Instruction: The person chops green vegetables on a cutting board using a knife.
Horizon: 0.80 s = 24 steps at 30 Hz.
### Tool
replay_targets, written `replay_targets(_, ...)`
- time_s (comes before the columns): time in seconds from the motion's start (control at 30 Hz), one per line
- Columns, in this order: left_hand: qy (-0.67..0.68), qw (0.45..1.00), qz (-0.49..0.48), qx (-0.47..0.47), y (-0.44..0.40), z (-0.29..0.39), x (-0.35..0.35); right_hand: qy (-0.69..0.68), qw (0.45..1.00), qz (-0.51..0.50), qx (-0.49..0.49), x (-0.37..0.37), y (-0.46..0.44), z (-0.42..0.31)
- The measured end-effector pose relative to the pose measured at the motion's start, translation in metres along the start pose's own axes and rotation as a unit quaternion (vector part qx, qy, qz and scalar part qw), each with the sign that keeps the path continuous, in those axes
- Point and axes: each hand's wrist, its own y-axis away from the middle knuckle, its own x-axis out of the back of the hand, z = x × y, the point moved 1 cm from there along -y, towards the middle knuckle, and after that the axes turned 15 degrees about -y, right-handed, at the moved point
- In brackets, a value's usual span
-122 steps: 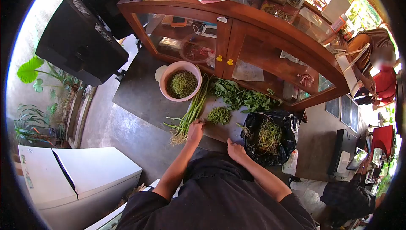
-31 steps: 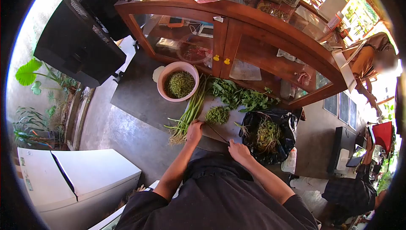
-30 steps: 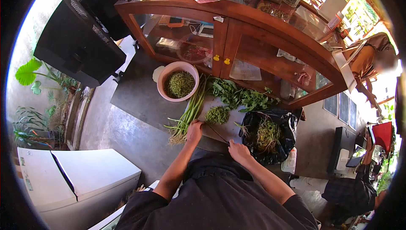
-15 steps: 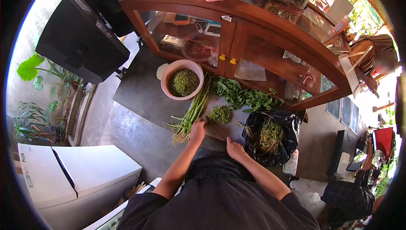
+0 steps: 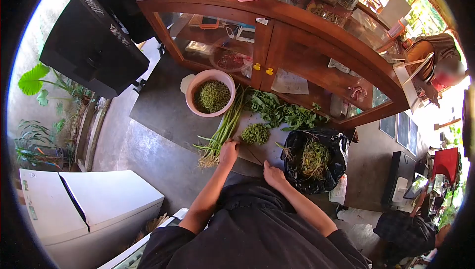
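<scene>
My left hand (image 5: 228, 153) is closed near the root end of the long green stalks (image 5: 223, 129), and whatever its fingers pinch is too small to make out. My right hand (image 5: 273, 174) is closed on a thin dark tool (image 5: 255, 157), which looks like a knife and points toward my left hand. Just beyond them, a small heap of chopped greens (image 5: 255, 134) lies on a light board (image 5: 274, 142). Leafy greens (image 5: 282, 110) rest behind it. A pink bowl (image 5: 192, 104) with chopped greens stands behind the stalks.
An open black plastic bag (image 5: 335, 162) with roots and scraps sits right of my right hand. A wooden glass cabinet (image 5: 269, 36) spans the back. A white fridge (image 5: 114, 195) stands left, a black speaker (image 5: 89, 46) back left. Two people (image 5: 425, 56) (image 5: 408, 232) are at the right.
The view has shifted slightly. Both hands stay near the stalks and the board, the thin tool showing more clearly between them than in the oldest frame. The people at the right have changed posture.
</scene>
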Motion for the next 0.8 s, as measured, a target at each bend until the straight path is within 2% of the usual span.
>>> replay_targets(0.17,0.004,1.000,-0.018,-0.008,0.001,0.009,0.013,0.014,1.000,0.024,0.010,0.005,0.004,0.003)
replay_targets(0.47,0.001,1.000,0.016,-0.021,0.006,-0.005,-0.004,0.008,0.999,0.032,0.010,0.030,0.018,-0.024)
replay_targets(0.53,0.011,1.000,0.012,-0.010,0.005,-0.006,-0.005,0.059,0.998,-0.010,0.026,0.039,0.024,-0.030)
replay_targets(0.63,0.017,1.000,0.005,-0.008,0.005,-0.003,-0.002,0.034,0.996,0.036,0.068,0.041,0.033,-0.030)
replay_targets(0.8,0.008,1.000,-0.003,-0.017,0.004,-0.003,0.000,0.063,0.996,0.010,0.069,0.050,0.038,-0.032)
